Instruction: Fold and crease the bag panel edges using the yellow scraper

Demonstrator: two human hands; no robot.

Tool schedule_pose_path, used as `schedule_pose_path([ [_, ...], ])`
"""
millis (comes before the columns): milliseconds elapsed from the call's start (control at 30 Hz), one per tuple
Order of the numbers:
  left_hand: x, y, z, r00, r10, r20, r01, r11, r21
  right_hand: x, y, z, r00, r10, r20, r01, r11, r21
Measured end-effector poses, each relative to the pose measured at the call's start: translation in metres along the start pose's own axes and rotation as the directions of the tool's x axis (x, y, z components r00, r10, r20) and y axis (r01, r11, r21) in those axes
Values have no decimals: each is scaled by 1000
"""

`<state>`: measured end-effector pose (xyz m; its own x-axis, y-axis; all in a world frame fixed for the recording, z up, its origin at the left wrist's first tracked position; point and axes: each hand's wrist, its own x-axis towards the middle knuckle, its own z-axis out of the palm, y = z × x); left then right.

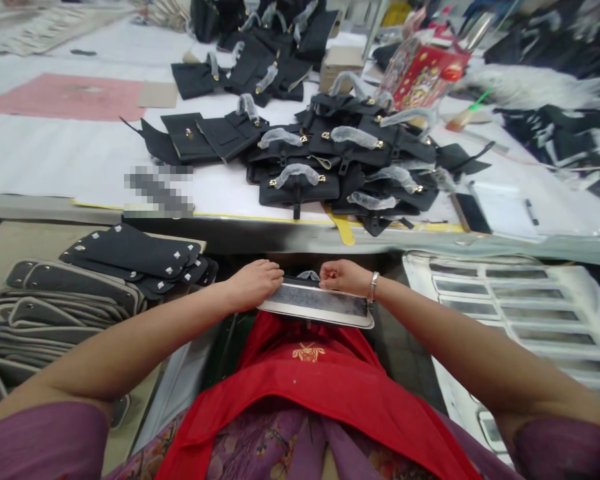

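A black handbag part-way assembled (320, 303) rests against my red apron, its dark panel edged with a pale border facing up. Behind its upper edge shows a bit of plastic-wrapped handle (309, 275). My left hand (257, 283) grips the panel's left end, fingers laid over the top edge. At the upper right edge my right hand (343, 277) is closed, its fingers curled against the bag; the fingertips are partly hidden.
Ahead, a white-covered table (95, 160) bears many black handbags (297, 187), a red bag (425, 73) and a phone (470, 212). Black panels (130, 250) are stacked at my left. A pale sheet of framed strips (520, 300) lies at my right.
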<state>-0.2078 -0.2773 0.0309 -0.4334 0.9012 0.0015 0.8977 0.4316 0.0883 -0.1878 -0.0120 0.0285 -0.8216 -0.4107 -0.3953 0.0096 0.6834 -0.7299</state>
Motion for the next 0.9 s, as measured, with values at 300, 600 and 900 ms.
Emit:
schedule_pose_path([
  [300, 26, 96, 18, 968, -15, -249, -55, 961, -271, -123, 9, 51, 829, -335, -448, 126, 892, -434],
  [600, 36, 121, 29, 957, -71, -282, 16, 981, -194, -129, 20, 88, 687, -277, -672, -110, 874, -473],
  [900, 53, 134, 2, 950, -307, -64, 295, 944, -144, -118, 13, 94, 560, -70, -825, -320, 901, -294],
])
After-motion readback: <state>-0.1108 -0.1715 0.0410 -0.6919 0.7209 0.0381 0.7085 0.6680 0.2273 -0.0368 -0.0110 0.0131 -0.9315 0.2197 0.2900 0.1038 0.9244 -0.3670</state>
